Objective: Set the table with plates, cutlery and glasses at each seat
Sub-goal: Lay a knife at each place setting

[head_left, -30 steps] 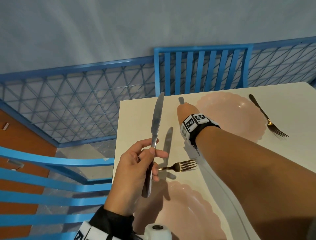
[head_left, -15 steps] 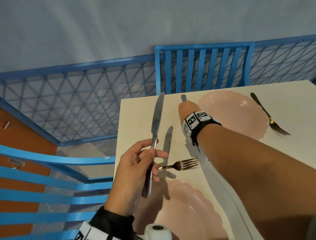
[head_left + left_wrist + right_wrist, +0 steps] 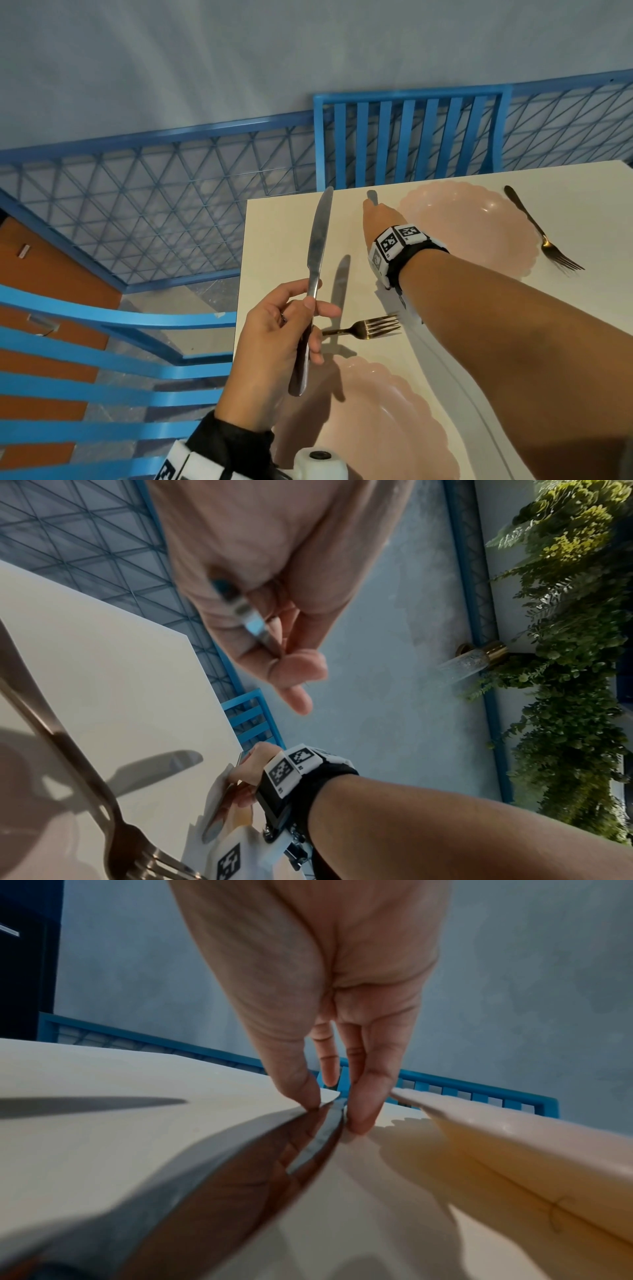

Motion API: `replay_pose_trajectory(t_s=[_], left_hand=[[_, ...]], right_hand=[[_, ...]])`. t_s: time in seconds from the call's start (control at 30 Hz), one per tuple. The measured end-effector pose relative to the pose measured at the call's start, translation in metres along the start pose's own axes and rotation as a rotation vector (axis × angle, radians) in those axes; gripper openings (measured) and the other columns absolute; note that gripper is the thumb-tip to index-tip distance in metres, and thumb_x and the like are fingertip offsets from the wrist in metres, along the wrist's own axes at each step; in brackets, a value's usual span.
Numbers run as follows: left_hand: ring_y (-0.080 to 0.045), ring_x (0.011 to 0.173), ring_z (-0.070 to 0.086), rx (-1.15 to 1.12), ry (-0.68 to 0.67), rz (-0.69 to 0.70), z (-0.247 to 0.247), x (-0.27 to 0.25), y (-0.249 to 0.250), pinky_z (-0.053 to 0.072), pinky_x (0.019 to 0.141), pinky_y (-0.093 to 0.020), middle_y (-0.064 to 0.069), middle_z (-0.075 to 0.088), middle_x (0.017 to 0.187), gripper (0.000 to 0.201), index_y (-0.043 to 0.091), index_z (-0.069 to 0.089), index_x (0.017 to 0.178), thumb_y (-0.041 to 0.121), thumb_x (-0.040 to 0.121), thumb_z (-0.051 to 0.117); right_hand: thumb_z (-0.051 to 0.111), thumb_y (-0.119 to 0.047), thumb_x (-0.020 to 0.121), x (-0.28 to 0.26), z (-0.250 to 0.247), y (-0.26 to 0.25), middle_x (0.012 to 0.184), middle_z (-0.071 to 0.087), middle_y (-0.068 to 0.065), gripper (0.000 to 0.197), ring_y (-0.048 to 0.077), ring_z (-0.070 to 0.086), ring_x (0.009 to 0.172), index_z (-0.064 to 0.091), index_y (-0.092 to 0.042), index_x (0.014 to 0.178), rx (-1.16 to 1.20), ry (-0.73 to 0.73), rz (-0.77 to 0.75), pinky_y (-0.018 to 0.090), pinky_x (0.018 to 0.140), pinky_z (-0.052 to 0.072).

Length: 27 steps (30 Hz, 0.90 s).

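My left hand (image 3: 313,301) holds a steel knife (image 3: 317,246) upright by its handle, above the table's left edge near the near pink plate (image 3: 376,428). The left wrist view shows that handle (image 3: 246,612) pinched between fingers and thumb. My right hand (image 3: 376,216) reaches across to the left side of the far pink plate (image 3: 472,226). In the right wrist view its fingertips (image 3: 298,1093) pinch a second knife (image 3: 318,1142), which lies low on the cream table (image 3: 281,233) beside the plate rim (image 3: 514,1137). Only that knife's tip (image 3: 372,197) shows past the hand.
A gold fork (image 3: 370,329) lies just above the near plate, and another fork (image 3: 544,236) lies right of the far plate. Blue slatted chairs stand at the far side (image 3: 407,137) and the left side (image 3: 85,342). A blue mesh railing (image 3: 154,212) runs behind.
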<state>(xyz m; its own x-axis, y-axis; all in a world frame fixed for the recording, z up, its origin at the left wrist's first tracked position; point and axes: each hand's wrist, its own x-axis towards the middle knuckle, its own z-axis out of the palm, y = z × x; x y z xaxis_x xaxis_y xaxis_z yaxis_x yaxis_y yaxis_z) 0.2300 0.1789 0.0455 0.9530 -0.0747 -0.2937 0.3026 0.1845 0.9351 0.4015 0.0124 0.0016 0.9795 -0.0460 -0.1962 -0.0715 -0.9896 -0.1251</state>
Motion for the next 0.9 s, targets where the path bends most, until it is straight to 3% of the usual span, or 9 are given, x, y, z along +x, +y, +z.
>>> replay_pose_trajectory(t_s=[0.1, 0.23, 0.33, 0.47, 0.6, 0.67, 0.73, 0.8, 0.9], left_hand=[[-0.010, 0.042, 0.046, 0.009, 0.000, 0.010, -0.001, -0.003, 0.001, 0.045, 0.041, -0.019, -0.007, 0.073, 0.080, 0.023, 0.012, 0.059, 0.112, 0.010, 0.095, 0.044], [-0.009, 0.041, 0.047, 0.002, 0.004, 0.015, -0.002, -0.007, 0.003, 0.045, 0.041, -0.018, -0.006, 0.073, 0.080, 0.023, 0.012, 0.059, 0.111, 0.010, 0.095, 0.044], [-0.009, 0.041, 0.047, -0.007, 0.011, 0.027, -0.002, -0.011, 0.006, 0.045, 0.041, -0.018, -0.007, 0.073, 0.080, 0.022, 0.012, 0.059, 0.111, 0.009, 0.095, 0.045], [-0.009, 0.043, 0.048, 0.011, 0.056, 0.045, -0.002, -0.017, 0.011, 0.046, 0.042, -0.019, -0.007, 0.073, 0.081, 0.017, 0.011, 0.060, 0.104, 0.010, 0.095, 0.045], [-0.010, 0.056, 0.055, 0.009, 0.147, 0.064, 0.004, -0.024, 0.017, 0.054, 0.053, -0.021, -0.006, 0.067, 0.081, 0.013, 0.009, 0.059, 0.094, 0.009, 0.095, 0.046], [-0.014, 0.067, 0.056, -0.003, 0.218, 0.078, 0.007, -0.026, 0.020, 0.057, 0.070, -0.029, -0.006, 0.059, 0.079, 0.014, 0.010, 0.058, 0.086, 0.006, 0.095, 0.047], [-0.019, 0.072, 0.053, 0.003, 0.291, 0.094, 0.011, -0.029, 0.022, 0.050, 0.079, -0.034, -0.007, 0.055, 0.077, 0.017, 0.012, 0.056, 0.080, 0.003, 0.093, 0.048], [-0.020, 0.078, 0.052, 0.053, 0.335, 0.124, 0.016, -0.034, 0.023, 0.044, 0.077, -0.031, -0.007, 0.056, 0.077, 0.018, 0.014, 0.056, 0.077, 0.004, 0.091, 0.051], [-0.019, 0.076, 0.053, 0.094, 0.321, 0.154, 0.028, -0.048, 0.025, 0.044, 0.072, -0.030, -0.005, 0.056, 0.075, 0.011, 0.012, 0.056, 0.081, 0.006, 0.090, 0.054]], right_hand=[[0.041, 0.000, 0.095, -0.004, -0.002, 0.000, 0.124, 0.058, 0.019, 0.049, 0.032, 0.061, 0.108, 0.025, 0.001, 0.142, 0.013, 0.000, 0.000, 0.033, 0.077, 0.046], [0.043, -0.002, 0.094, -0.010, -0.017, -0.003, 0.141, 0.041, 0.023, 0.050, 0.033, 0.055, 0.117, 0.026, 0.001, 0.141, 0.022, -0.012, 0.003, 0.035, 0.091, 0.046], [0.042, -0.004, 0.095, -0.020, -0.034, -0.009, 0.130, 0.051, 0.022, 0.036, 0.033, 0.055, 0.116, 0.039, 0.003, 0.130, 0.024, 0.040, -0.024, 0.035, 0.092, 0.046], [0.043, -0.008, 0.095, -0.044, -0.057, -0.021, 0.114, 0.063, 0.019, 0.026, 0.032, 0.060, 0.105, 0.056, 0.003, 0.114, 0.126, 0.110, -0.064, 0.033, 0.084, 0.047], [0.044, -0.017, 0.096, -0.088, -0.071, -0.033, 0.103, 0.069, 0.014, 0.028, 0.027, 0.064, 0.098, 0.064, 0.001, 0.105, 0.395, 0.062, -0.112, 0.033, 0.092, 0.048], [0.046, -0.018, 0.096, -0.123, -0.073, -0.039, 0.098, 0.069, 0.010, 0.025, 0.020, 0.065, 0.088, 0.064, -0.002, 0.103, 0.603, -0.062, -0.136, 0.026, 0.077, 0.051], [0.048, -0.020, 0.096, -0.160, -0.074, -0.044, 0.095, 0.069, 0.008, 0.022, 0.016, 0.064, 0.082, 0.063, -0.007, 0.104, 0.704, -0.132, -0.175, 0.022, 0.070, 0.047], [0.049, -0.021, 0.095, -0.192, -0.072, -0.048, 0.093, 0.066, 0.005, 0.019, 0.014, 0.063, 0.079, 0.061, -0.010, 0.106, 0.779, -0.156, -0.190, 0.019, 0.063, 0.046], [0.049, -0.020, 0.095, -0.229, -0.073, -0.047, 0.098, 0.066, 0.009, 0.021, 0.019, 0.064, 0.085, 0.054, -0.012, 0.114, 0.909, -0.156, -0.147, 0.021, 0.066, 0.048]])
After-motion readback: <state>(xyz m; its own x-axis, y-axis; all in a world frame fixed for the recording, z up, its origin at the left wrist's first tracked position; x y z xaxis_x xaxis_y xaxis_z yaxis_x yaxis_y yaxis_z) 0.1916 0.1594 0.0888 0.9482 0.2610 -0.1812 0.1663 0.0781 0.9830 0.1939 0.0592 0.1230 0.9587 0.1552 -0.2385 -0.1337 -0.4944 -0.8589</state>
